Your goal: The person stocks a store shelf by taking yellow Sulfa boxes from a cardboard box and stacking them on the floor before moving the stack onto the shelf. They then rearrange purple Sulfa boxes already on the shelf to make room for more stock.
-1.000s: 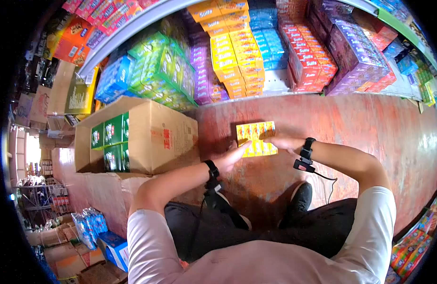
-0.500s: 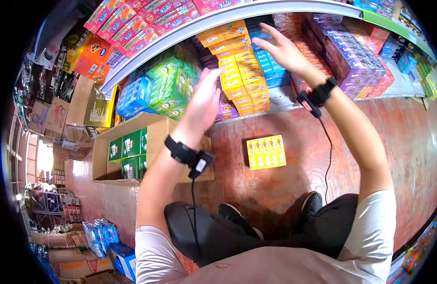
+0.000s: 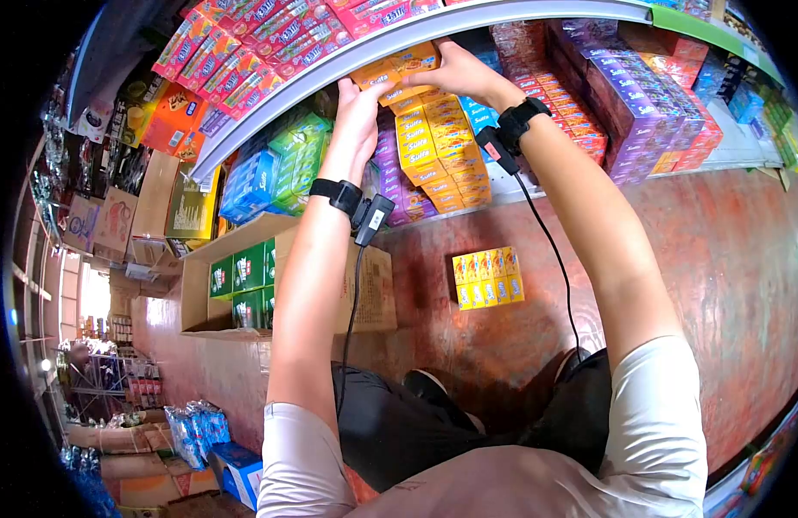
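At the top of a stack on the lower shelf, an orange "Sulfa" box pack (image 3: 395, 69) sits between my two hands. My left hand (image 3: 357, 112) grips its left side, with the thumb lying over the front. From the right, my right hand (image 3: 466, 73) holds the same pack, its thumb pointing inward and some fingers hidden behind the pack. Yellow and orange Sulfa boxes (image 3: 433, 147) are stacked directly below my hands. A pack of yellow boxes (image 3: 488, 278) lies apart on the floor in front of my feet.
The metal edge of the upper shelf (image 3: 520, 15) passes just above my hands. An open cardboard box (image 3: 369, 289) with green packs (image 3: 248, 268) stands on the floor at left. Green boxes (image 3: 300, 160) and purple boxes (image 3: 636, 112) flank the stack.
Both hands have reached farther in and up; the right hand has moved left. They were apart and open beside the stack, and are now closed on the top orange pack.
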A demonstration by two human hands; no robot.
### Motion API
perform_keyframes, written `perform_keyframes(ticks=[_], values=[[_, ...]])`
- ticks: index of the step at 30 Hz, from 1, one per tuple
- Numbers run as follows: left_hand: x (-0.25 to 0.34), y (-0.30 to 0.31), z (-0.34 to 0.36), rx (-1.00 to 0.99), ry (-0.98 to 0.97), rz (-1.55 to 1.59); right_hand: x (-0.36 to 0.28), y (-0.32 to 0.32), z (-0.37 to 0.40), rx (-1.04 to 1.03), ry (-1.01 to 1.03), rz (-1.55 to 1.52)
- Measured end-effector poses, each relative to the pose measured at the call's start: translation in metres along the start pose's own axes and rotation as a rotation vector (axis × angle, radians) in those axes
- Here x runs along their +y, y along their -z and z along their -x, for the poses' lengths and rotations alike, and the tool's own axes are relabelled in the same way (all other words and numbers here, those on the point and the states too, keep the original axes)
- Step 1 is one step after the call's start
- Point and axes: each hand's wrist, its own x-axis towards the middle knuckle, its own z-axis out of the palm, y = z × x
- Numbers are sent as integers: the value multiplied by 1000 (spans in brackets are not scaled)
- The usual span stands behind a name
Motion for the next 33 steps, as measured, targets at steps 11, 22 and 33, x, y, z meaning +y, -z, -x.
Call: perform_keyframes(ticks=[11, 22, 33], values=[[29, -40, 57, -87, -16, 235, -18, 1, 34, 60, 33, -264], [12, -70, 135, 56, -18, 89, -30, -5, 68, 425, -299, -819], [9, -28, 181, 33, 666, 310, -48, 10, 198, -94, -658, -760]])
